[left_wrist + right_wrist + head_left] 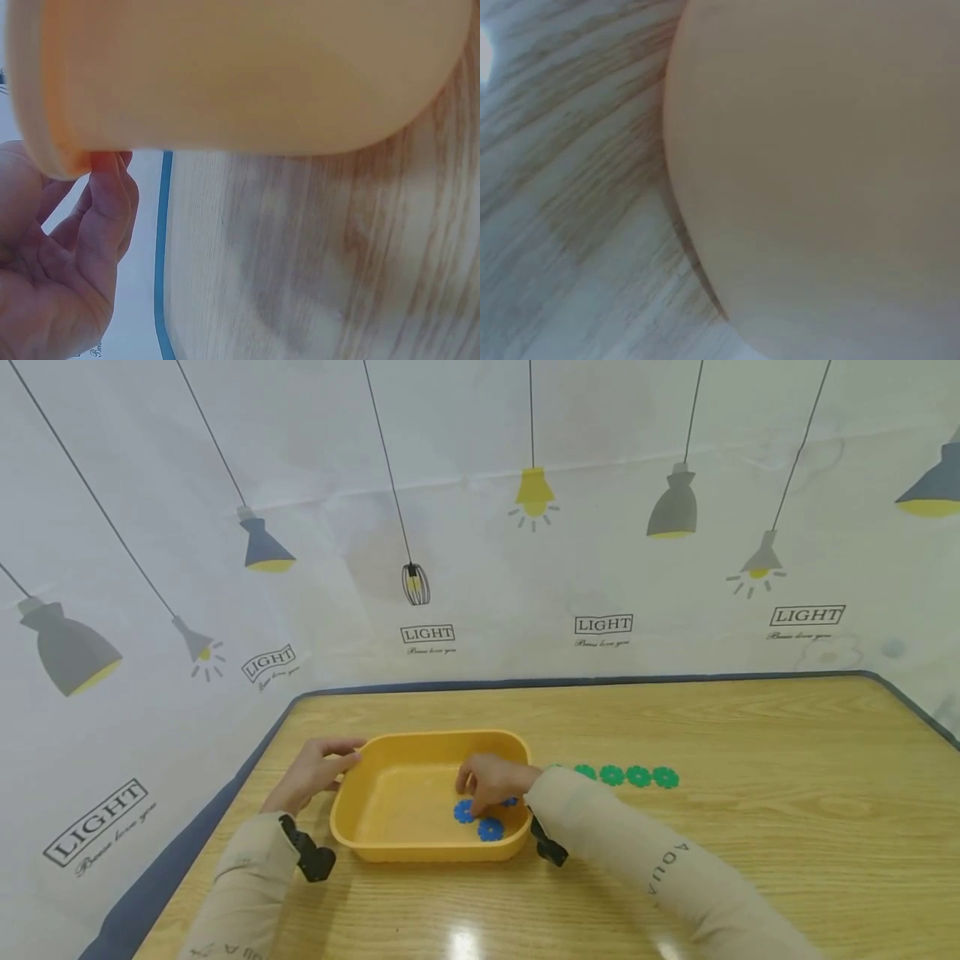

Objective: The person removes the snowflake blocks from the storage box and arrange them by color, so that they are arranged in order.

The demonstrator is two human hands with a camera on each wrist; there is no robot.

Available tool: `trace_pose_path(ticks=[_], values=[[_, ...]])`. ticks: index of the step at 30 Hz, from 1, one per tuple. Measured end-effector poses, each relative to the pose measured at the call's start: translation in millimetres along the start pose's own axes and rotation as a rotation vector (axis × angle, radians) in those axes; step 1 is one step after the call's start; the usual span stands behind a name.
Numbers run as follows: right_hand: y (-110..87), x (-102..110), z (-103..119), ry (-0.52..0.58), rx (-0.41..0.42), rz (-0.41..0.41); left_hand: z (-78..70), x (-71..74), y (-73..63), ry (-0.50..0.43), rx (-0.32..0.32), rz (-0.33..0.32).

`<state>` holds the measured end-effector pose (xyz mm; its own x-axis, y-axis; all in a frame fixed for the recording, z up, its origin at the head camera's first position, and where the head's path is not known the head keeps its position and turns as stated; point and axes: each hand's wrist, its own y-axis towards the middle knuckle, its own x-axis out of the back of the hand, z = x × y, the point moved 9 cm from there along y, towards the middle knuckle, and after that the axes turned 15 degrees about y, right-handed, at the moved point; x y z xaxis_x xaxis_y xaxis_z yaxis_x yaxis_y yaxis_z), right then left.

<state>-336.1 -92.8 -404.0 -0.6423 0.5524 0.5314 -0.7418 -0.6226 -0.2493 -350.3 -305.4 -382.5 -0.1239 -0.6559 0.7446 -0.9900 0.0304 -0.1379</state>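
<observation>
In the head view, a yellow plastic basin [420, 852] stands on the wooden table. My left hand [318, 770] holds its left end, and the left wrist view shows the fingers [109, 206] hooked under the rim with the thumb side outside it. My right hand [489, 779] reaches down inside the basin's right half, its fingers spread apart above the blue pieces. A blue flower-shaped disc [463, 812] lies right at the fingertips. Nearer the front wall is another blue flower-shaped disc [491, 829], and a third is partly hidden beneath the hand. The right wrist view shows only the basin's outer wall [817, 165] and tabletop.
Right of the basin, several green flower-shaped discs [638, 777] form a row on the table [750, 827], its left end partly covered by my right sleeve. A wall covering [480, 610] printed with lamps rises behind the table's dark edge.
</observation>
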Motion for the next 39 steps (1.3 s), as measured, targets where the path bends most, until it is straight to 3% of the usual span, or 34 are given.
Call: trace_pose_path(ticks=[13, 26, 39], values=[[11.8, -1, 3, 0.032, 0.119, -0.059, 1.1, -1.3, -0.5, 0.001, 0.002, -0.004], [8.7, -9, 6, 0.105, 0.190, 0.032, 0.9, -1.1, 0.1, -0.006, -0.004, -0.004], [11.2, -12, 6, 0.081, 0.188, 0.030, -0.3, 0.1, -1.1, -0.010, -0.021, -0.006]])
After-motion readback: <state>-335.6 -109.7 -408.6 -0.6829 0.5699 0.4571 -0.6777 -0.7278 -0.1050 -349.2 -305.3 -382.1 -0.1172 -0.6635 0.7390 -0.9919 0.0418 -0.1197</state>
